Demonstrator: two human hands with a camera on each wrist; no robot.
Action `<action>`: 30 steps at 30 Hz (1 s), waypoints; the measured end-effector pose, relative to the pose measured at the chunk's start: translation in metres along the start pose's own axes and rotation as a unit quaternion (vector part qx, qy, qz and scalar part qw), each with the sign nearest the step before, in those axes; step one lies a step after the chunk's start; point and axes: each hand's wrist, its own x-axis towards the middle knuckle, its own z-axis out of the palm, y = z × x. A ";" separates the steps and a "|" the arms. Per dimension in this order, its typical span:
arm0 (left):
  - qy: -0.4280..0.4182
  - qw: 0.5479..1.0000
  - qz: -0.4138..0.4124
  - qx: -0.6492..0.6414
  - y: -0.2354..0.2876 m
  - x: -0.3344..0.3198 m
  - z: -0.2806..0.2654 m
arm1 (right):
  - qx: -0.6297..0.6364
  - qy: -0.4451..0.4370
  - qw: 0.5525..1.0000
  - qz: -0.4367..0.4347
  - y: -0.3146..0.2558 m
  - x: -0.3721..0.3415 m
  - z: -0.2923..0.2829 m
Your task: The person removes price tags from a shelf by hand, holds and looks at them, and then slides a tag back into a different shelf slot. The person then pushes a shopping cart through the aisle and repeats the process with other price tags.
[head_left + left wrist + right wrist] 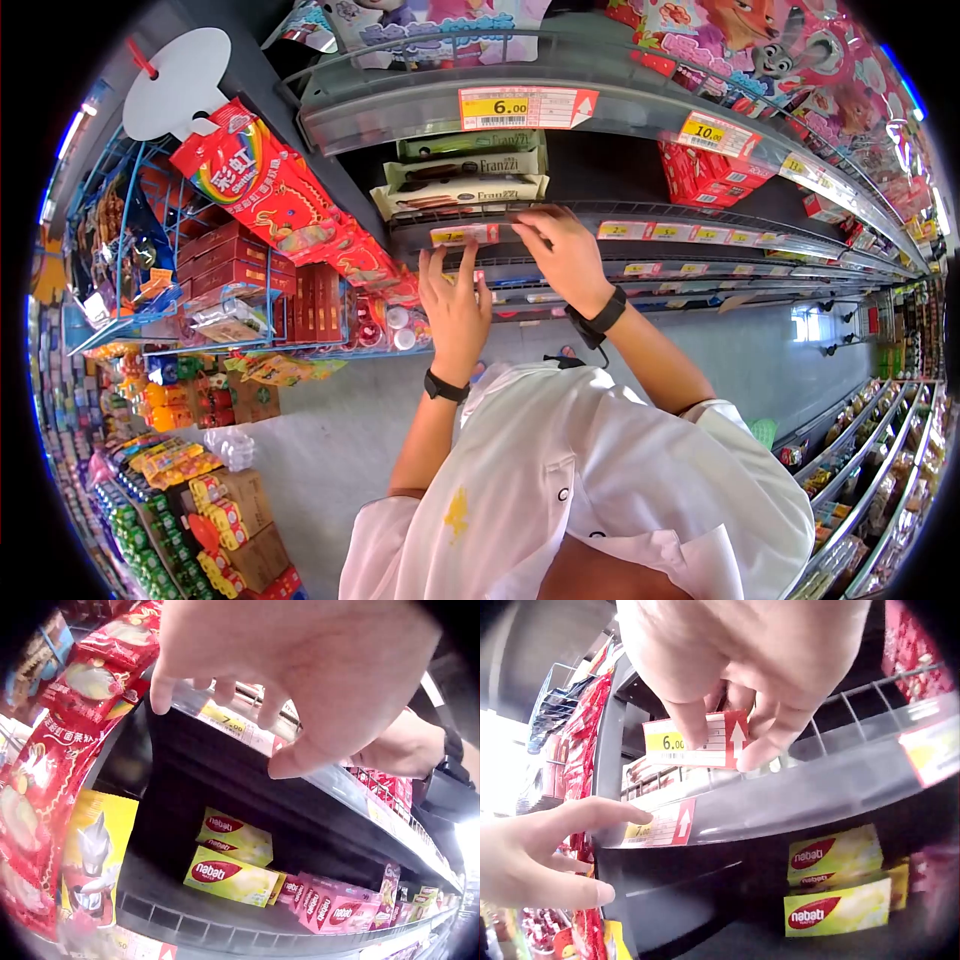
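Observation:
In the head view, my left hand (455, 305) is raised at the shelf front with its fingers spread. Its index fingertip touches or nearly touches the 7.00 price label (660, 825) on the rail. My right hand (565, 255) is bent at the same rail, just to the right. Seen from the right wrist, its thumb and fingertips are on a 6.00 price tag (724, 739), seemingly pinching it; the contact behind the tag is hidden. Franzzi packs (470, 167) lie in a stack behind the rail. Another 6.00 label (528, 107) sits on the rail above.
Red snack bags (290, 210) hang down the left side beside a blue wire rack (130, 322). Red boxes (705, 175) stand farther right on the shelf. Nabati boxes (232, 877) occupy the shelf below. Stacked drinks and cartons are on the floor at lower left.

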 end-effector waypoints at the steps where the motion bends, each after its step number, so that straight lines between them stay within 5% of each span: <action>1: -0.012 1.000 -0.004 0.001 -0.001 0.000 0.000 | 0.023 0.000 0.999 0.027 0.003 -0.003 -0.003; 9: 0.002 0.999 -0.008 -0.050 0.012 0.013 -0.022 | 0.066 -0.013 0.989 0.131 0.017 -0.059 -0.033; 13: -0.091 0.936 -0.037 -0.338 0.012 0.009 -0.020 | 0.131 -0.085 0.953 0.258 0.006 -0.087 -0.034; 23: -0.222 0.882 -0.114 -0.401 -0.015 -0.034 0.015 | -0.009 -0.169 0.963 0.208 -0.015 -0.115 -0.006; 30: -0.355 0.859 -0.037 -0.366 -0.006 -0.036 0.005 | -0.022 -0.148 0.979 0.138 -0.008 -0.162 -0.018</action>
